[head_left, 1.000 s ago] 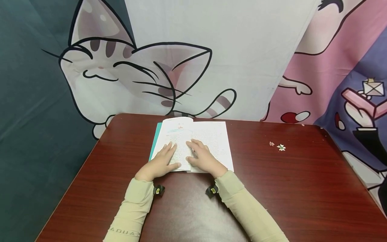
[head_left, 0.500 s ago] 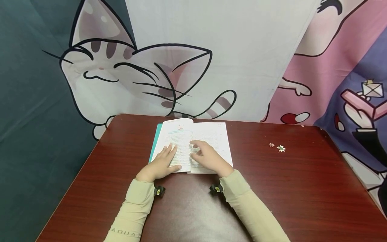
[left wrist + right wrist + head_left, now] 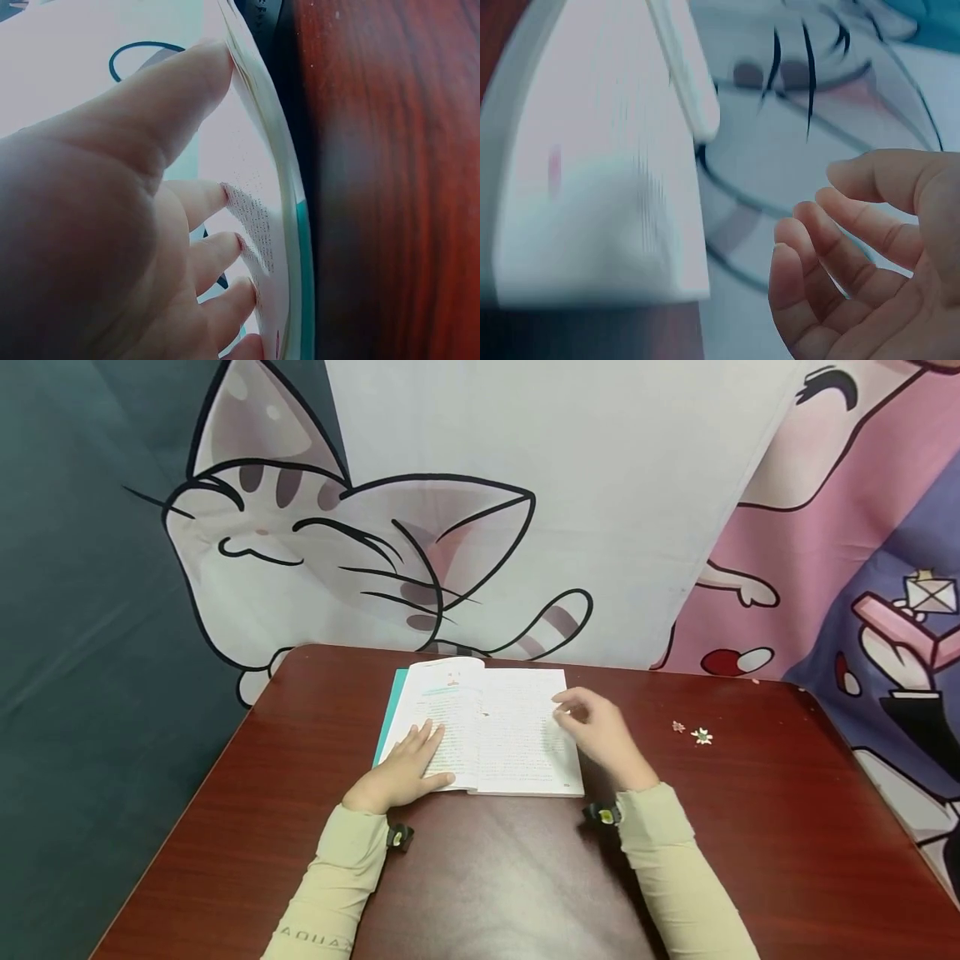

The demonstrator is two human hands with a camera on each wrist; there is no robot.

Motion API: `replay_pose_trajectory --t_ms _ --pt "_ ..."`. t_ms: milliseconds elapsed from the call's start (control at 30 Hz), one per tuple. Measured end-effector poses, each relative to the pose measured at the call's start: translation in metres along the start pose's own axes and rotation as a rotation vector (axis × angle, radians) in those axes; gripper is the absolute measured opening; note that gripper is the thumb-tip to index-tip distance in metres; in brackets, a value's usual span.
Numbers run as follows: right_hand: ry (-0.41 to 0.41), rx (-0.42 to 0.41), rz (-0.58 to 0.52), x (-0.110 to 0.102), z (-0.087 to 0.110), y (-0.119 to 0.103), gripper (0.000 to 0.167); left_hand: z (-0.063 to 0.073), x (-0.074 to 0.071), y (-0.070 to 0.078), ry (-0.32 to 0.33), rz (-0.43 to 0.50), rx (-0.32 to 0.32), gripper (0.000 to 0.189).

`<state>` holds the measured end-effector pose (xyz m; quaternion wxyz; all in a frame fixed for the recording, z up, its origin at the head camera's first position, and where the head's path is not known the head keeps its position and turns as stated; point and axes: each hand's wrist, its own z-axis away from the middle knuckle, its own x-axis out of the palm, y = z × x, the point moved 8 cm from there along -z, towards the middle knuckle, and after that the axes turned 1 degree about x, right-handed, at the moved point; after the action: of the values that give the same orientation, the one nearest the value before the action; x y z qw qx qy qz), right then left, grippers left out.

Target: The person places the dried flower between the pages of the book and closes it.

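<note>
An open book (image 3: 528,735) with a teal cover lies on the table, printed pages up. My left hand (image 3: 401,772) rests on the left page with fingers spread. In the left wrist view its thumb (image 3: 180,90) is at the curved page edge. Over the book's right edge is my right hand (image 3: 600,735), its fingers loosely bent; the right wrist view shows nothing between its fingers (image 3: 832,240). A tiny brownish piece (image 3: 486,714) shows on the right page near the fold, too small to identify. Further right lie a white flower-shaped piece (image 3: 702,737) and a smaller pinkish one (image 3: 678,727).
Dark red-brown table (image 3: 480,893) surrounds the book. Behind its far edge hangs a cloth backdrop (image 3: 615,510) with a cartoon cat. Dark wrist cameras sit below both hands.
My right hand has lifted from the book's middle and moved right to its outer edge, uncovering the right page and the tiny brownish piece. The left hand stays on the left page.
</note>
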<state>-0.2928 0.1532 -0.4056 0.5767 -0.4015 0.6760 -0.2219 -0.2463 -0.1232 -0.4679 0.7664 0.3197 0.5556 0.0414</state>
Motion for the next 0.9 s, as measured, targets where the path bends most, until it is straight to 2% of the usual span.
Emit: replay_pose_trajectory --t_ms 167,267,567,767,900 --pt "0.097 0.112 0.059 -0.039 0.003 0.041 0.022 0.000 0.000 -0.002 -0.004 -0.009 -0.011 0.082" --pt "0.149 0.190 0.053 -0.059 0.008 0.062 0.024 0.000 0.001 -0.002 -0.003 -0.011 -0.010 0.082" --pt "0.286 0.386 0.066 -0.108 0.025 0.102 0.031 0.000 0.000 -0.002 0.001 -0.017 -0.023 0.082" --pt "0.367 0.519 0.067 -0.132 0.037 0.129 0.034 0.000 -0.003 -0.001 0.004 -0.029 -0.023 0.081" --pt "0.363 0.592 0.063 -0.138 0.045 0.145 0.038 0.000 -0.002 0.000 -0.005 -0.025 -0.022 0.081"
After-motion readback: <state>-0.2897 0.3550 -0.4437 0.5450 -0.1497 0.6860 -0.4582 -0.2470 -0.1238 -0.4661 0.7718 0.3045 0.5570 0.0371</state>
